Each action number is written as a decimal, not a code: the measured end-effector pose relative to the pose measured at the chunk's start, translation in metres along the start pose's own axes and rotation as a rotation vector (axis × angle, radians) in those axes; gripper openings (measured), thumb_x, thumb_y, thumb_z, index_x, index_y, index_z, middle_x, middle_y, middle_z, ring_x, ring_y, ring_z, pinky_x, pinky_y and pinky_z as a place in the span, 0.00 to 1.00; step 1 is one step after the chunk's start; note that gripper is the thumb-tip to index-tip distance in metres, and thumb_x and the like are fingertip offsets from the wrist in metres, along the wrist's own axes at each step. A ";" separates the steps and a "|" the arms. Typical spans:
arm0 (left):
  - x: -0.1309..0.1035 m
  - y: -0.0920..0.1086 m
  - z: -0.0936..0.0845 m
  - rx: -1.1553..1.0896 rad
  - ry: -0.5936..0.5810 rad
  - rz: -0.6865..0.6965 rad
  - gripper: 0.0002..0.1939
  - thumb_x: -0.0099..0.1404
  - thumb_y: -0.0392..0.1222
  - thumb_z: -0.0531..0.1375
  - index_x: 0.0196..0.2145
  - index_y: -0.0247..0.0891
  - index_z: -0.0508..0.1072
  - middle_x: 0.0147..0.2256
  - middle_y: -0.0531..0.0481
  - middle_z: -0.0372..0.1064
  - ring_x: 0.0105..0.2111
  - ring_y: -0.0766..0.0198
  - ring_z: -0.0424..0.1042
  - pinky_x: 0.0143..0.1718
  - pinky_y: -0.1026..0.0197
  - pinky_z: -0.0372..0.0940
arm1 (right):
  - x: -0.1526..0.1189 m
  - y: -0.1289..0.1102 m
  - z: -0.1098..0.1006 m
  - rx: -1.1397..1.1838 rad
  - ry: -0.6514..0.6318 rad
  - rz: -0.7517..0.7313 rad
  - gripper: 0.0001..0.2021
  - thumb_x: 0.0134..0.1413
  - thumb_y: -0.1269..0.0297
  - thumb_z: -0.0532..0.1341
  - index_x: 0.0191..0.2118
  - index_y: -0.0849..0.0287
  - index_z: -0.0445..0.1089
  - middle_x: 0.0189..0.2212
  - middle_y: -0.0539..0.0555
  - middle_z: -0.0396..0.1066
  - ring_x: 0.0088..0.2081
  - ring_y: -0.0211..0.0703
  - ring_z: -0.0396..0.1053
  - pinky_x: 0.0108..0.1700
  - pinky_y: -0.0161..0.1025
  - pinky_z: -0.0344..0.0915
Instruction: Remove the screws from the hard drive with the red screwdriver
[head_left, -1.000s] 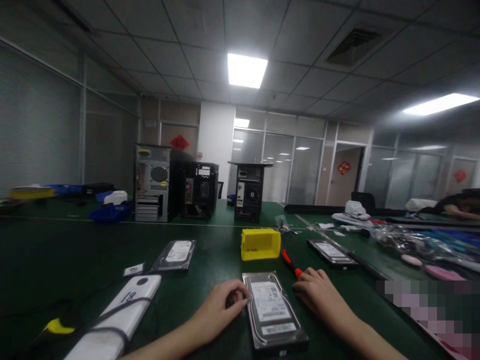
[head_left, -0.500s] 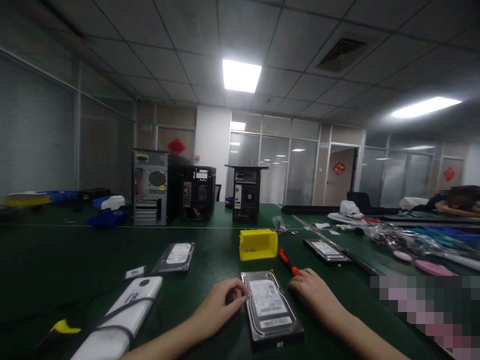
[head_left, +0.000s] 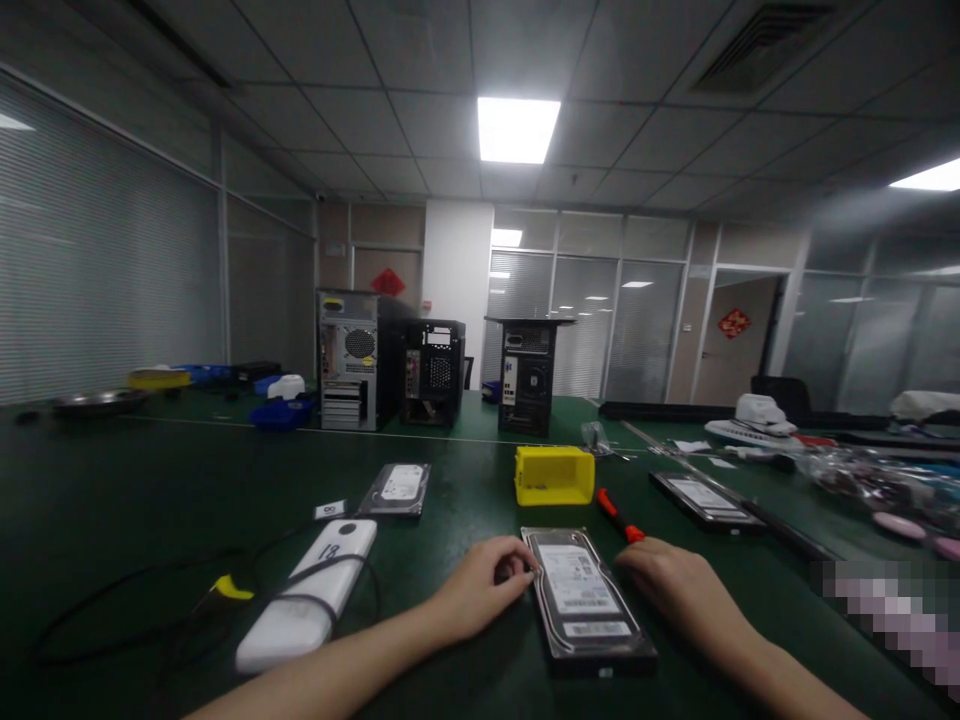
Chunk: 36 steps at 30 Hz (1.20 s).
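A hard drive [head_left: 577, 600] lies label up on the green table in front of me. At its left edge is my left hand [head_left: 487, 590], with thumb and forefinger brought together. A tiny shiny spot shows at those fingertips, too small to name. On the drive's right side, my right hand [head_left: 675, 580] rests low over the table with curled fingers. Its fingers close over the near end of a red-and-black tool handle [head_left: 616, 512], whose other end points away to the left. The tool's working end is hidden. Behind the drive, a yellow bin [head_left: 555, 476] lies with its opening towards me.
Two more hard drives lie at left [head_left: 401, 488] and right [head_left: 705, 500]. A white power strip [head_left: 311, 595] with a dark cable lies left of my forearm. Several computer cases [head_left: 352, 360] stand at the back. Plastic-wrapped items [head_left: 847, 485] clutter the right side.
The view has turned left, so everything sits further right in the picture. Both hands keep nearly the same places beside the drive; the right hand has shifted slightly nearer to me.
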<state>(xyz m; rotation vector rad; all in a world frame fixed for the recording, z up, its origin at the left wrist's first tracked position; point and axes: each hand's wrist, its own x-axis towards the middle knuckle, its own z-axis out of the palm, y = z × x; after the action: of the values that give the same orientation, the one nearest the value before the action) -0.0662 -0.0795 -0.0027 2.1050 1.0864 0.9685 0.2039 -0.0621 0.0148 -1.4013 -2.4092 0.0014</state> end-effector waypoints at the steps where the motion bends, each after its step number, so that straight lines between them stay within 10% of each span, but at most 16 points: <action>1: 0.000 0.000 0.000 -0.002 0.001 -0.001 0.10 0.59 0.38 0.56 0.38 0.34 0.73 0.30 0.51 0.67 0.31 0.65 0.64 0.32 0.66 0.58 | 0.000 0.000 -0.001 -0.003 0.020 -0.001 0.14 0.54 0.71 0.52 0.40 0.56 0.74 0.40 0.57 0.73 0.43 0.48 0.69 0.44 0.43 0.64; 36: 0.001 0.002 -0.001 -0.022 -0.008 -0.005 0.10 0.59 0.37 0.56 0.38 0.33 0.73 0.29 0.51 0.66 0.31 0.65 0.64 0.32 0.66 0.57 | 0.002 -0.006 -0.002 0.063 -0.040 -0.186 0.15 0.57 0.69 0.50 0.45 0.56 0.72 0.43 0.54 0.73 0.44 0.43 0.70 0.48 0.40 0.64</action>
<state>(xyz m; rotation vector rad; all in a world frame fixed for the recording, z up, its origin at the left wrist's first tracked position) -0.0660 -0.0794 -0.0004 2.0856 1.0721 0.9643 0.1987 -0.0635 0.0187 -1.1565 -2.5406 0.0584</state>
